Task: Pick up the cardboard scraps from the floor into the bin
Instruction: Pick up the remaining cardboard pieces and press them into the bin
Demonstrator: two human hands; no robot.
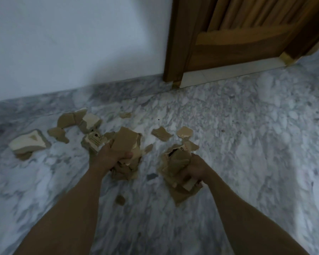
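Torn brown cardboard scraps lie scattered on the grey marble floor (247, 135). My left hand (110, 155) is shut on a bunch of scraps (126, 142) near the middle. My right hand (193, 170) grips a second crumpled bunch (175, 162) to the right. Loose pieces remain at the left: a pale wedge-shaped scrap (29, 142), a cluster (81, 120) near the wall, and a printed piece (94, 140). Two small scraps (161, 133) (185, 131) lie beyond my hands, and a tiny one (120, 199) sits between my forearms. No bin is in view.
A white wall (72, 43) runs along the back left. A brown wooden door and frame (228, 37) stand at the back right, with a pale threshold strip (228, 70) below. Marble floor stretches to the right and toward me.
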